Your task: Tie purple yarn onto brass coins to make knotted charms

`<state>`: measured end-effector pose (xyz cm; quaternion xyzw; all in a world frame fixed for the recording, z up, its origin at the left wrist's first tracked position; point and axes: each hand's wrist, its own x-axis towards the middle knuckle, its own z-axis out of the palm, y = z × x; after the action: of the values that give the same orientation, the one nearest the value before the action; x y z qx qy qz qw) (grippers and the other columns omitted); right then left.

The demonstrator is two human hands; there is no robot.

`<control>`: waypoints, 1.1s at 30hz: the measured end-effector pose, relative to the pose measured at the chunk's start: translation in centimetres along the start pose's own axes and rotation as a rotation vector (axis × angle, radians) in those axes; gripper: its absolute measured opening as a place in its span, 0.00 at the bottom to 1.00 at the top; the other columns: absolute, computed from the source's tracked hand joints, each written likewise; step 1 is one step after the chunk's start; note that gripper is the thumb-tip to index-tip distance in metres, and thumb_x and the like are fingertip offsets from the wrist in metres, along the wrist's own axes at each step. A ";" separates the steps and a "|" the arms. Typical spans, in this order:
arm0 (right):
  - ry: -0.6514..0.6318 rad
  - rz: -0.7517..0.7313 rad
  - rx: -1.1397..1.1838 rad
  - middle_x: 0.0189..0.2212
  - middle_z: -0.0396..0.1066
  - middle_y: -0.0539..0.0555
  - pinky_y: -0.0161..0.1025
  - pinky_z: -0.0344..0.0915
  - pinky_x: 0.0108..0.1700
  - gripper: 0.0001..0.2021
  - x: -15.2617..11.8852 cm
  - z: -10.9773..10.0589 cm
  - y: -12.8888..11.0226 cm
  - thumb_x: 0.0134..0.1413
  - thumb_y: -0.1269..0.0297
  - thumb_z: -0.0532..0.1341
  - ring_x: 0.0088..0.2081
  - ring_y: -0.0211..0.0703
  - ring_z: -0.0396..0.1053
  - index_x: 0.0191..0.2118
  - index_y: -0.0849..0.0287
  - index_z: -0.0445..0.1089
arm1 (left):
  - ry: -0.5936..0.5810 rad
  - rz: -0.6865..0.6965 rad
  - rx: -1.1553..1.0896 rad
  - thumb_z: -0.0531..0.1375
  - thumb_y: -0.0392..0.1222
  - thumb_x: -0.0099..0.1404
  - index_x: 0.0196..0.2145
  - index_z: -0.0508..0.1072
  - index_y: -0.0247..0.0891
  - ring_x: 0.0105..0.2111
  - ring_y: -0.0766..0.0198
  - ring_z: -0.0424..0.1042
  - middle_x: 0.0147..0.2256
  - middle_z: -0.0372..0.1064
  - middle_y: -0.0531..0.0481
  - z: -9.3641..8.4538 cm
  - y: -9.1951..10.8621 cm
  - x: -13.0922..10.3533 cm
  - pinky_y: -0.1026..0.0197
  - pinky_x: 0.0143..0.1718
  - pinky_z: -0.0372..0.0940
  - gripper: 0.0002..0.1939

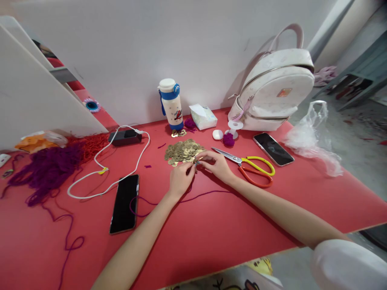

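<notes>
Two hands met at the near edge of a pile of brass-coloured coins (183, 151). Between them lay a small coin-like piece (195, 161), largely covered by the fingertips: the left hand (181, 177) pinched it from one side, the right hand (217, 166) from the other. Nearer the body than the hands, a purple strand (201, 196) crossed the red surface (193, 249), passed the left forearm and looped over the edge of a phone (125, 203). A dragging forearm could have snagged this strand; a slackened pinch could have dropped the piece among its like. Scissors (238, 160), beside the right hand with points toward the pile, could have nicked reaching fingers. Containers stood farther out: beyond the hands, a lidded bottle (171, 105), contents hidden, and a tissue packet (205, 120) with one sheet protruding; beyond and right of the right hand, a backpack (273, 86), contents unseen, and a crumpled plastic bag (317, 141), contents indistinguishable.
</notes>
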<state>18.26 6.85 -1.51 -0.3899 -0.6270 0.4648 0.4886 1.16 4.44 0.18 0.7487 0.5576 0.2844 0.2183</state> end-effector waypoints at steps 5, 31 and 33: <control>-0.025 0.038 0.063 0.45 0.77 0.56 0.42 0.73 0.47 0.11 0.0 0.0 0.0 0.52 0.64 0.65 0.42 0.45 0.77 0.42 0.57 0.75 | 0.018 0.002 -0.020 0.54 0.38 0.68 0.26 0.75 0.39 0.26 0.63 0.69 0.26 0.74 0.51 0.0 0.0 0.0 0.63 0.29 0.55 0.14; -0.008 0.114 0.047 0.26 0.77 0.50 0.39 0.74 0.36 0.14 0.4 0.0 0.3 0.41 0.64 0.71 0.29 0.44 0.77 0.36 0.59 0.71 | 0.109 0.058 -0.391 0.62 0.39 0.63 0.31 0.78 0.40 0.37 0.61 0.73 0.34 0.74 0.48 -0.3 -0.5 0.6 0.59 0.40 0.68 0.04; -0.038 0.075 0.001 0.27 0.77 0.50 0.39 0.73 0.36 0.13 0.2 -0.2 -0.1 0.43 0.65 0.70 0.31 0.44 0.77 0.36 0.59 0.72 | 0.085 0.053 -0.409 0.63 0.39 0.61 0.28 0.78 0.40 0.34 0.61 0.73 0.32 0.74 0.48 -0.5 -0.3 0.7 0.59 0.39 0.67 0.05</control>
<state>18.41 7.09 -1.31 -0.4039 -0.6209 0.4906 0.4590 0.77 5.17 0.43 0.6905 0.4769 0.4288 0.3346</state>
